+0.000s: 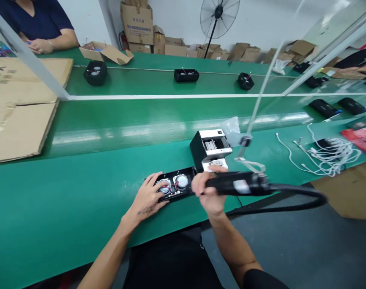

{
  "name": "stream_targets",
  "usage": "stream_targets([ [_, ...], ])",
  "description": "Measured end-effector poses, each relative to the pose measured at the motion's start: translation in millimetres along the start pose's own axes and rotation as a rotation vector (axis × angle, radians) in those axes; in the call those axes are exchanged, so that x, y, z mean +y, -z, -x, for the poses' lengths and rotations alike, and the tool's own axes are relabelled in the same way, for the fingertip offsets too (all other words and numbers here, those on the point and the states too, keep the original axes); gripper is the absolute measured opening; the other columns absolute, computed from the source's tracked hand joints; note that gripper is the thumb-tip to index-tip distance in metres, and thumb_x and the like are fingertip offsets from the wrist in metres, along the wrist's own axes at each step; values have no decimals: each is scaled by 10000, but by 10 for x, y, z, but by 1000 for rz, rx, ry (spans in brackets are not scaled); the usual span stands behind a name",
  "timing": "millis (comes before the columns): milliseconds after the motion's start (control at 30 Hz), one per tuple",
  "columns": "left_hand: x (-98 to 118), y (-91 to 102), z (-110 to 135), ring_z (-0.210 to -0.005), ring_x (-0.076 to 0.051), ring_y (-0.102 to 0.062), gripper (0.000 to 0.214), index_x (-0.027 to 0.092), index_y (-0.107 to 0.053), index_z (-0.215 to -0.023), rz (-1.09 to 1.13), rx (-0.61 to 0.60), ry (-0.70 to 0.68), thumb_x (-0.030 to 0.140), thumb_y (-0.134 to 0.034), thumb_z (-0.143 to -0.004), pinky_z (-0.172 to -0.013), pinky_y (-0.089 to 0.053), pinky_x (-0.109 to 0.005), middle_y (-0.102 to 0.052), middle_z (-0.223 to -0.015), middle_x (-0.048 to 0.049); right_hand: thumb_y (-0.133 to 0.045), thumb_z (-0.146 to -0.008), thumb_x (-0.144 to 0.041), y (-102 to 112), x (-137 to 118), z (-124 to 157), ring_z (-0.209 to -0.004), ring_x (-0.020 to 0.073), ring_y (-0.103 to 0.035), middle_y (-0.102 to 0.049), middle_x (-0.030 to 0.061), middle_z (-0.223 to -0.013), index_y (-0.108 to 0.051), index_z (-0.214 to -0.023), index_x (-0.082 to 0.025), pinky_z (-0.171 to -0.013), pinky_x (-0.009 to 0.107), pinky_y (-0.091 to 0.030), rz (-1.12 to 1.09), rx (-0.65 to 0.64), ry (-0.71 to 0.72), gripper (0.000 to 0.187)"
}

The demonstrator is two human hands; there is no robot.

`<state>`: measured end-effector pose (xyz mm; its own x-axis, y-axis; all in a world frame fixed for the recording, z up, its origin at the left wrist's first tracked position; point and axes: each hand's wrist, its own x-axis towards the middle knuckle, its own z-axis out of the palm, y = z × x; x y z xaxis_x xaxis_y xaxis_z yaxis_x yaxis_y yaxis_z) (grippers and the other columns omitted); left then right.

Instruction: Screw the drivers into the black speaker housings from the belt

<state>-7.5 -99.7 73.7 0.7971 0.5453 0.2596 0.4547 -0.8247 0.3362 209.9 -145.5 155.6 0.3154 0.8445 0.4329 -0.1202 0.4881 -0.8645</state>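
Observation:
A black speaker housing (177, 184) with two round silver drivers lies open side up near the front edge of the green bench. My left hand (149, 196) rests on its left end, fingers spread over the left driver and holding it steady. My right hand (207, 192) is wrapped round the grip of a black power screwdriver (237, 184), held level just right of the housing. A thick black hose (294, 197) loops from the tool's rear off to the right.
A black and white screw feeder box (211, 147) stands just behind the housing. White cables (327, 154) lie tangled at right. Black speaker units (186, 75) ride the far green conveyor. Flat cardboard (20, 108) covers the left. Another person (38, 24) sits at the far left.

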Motion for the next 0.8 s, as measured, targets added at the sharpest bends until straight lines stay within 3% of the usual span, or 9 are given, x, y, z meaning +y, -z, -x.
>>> stream_targets([
  [67, -18, 62, 73, -1369, -405, -447, 176, 186, -742, -777, -11, 16, -1, 333, -744, -873, -1113, -403, -616, -689, -1234, -72, -685, -879, -416, 275, -58, -195, -425, 106, -461, -516, -109, -561, -503, -1095, -257, -457, 240, -431, 0, 203, 162, 324],
  [133, -19, 118, 129, -1386, -401, -437, 181, 188, -728, -811, -13, 62, -6, 352, -734, -887, -1128, -376, -651, -672, -1265, -86, -739, -837, -276, 538, -72, -382, -447, 99, -505, -542, -100, -573, -529, -1017, -222, -509, 253, -464, 153, 382, 225, 283],
  [267, 72, 167, 83, -1363, -346, -479, 166, 193, -695, -947, 2, 155, -12, 357, -698, -922, -1169, -337, -626, -686, -1213, -92, -761, -809, -263, 830, 42, -595, -423, 95, -509, -543, -99, -546, -526, -919, -201, -494, 256, -459, 313, 495, 217, 267],
  [367, 193, 126, -57, -1226, -301, -585, 225, 176, -666, -1055, -1, 92, -12, 368, -676, -938, -1136, -395, -561, -716, -1106, -83, -767, -799, -283, 865, 114, -618, -404, 88, -497, -533, -99, -537, -528, -861, -197, -455, 245, -434, 327, 447, 146, 261],
  [567, 349, 1, -228, -1025, -292, -637, 317, 176, -675, -1139, -139, -51, 63, 403, -689, -919, -973, -474, -486, -746, -1031, -99, -754, -820, -226, 803, -26, -418, -384, 84, -470, -511, -110, -514, -569, -924, -206, -421, 235, -402, 212, 130, -78, 213],
  [700, 374, -43, -236, -1011, -292, -633, 227, 204, -696, -1104, -205, -72, 57, 363, -656, -948, -979, -443, -481, -761, -859, -69, -680, -877, -249, 579, -116, -157, -372, 79, -401, -437, -118, -523, -537, -980, -246, -401, 228, -369, -53, 77, -39, 176],
  [800, 382, -66, -235, -996, -271, -639, 159, 221, -701, -1058, -213, -72, 52, 329, -633, -965, -1001, -427, -467, -760, -824, -52, -644, -910, -275, 381, -82, 9, -377, 84, -387, -414, -117, -524, -517, -999, -267, -403, 224, -367, -134, 35, 3, 154],
])
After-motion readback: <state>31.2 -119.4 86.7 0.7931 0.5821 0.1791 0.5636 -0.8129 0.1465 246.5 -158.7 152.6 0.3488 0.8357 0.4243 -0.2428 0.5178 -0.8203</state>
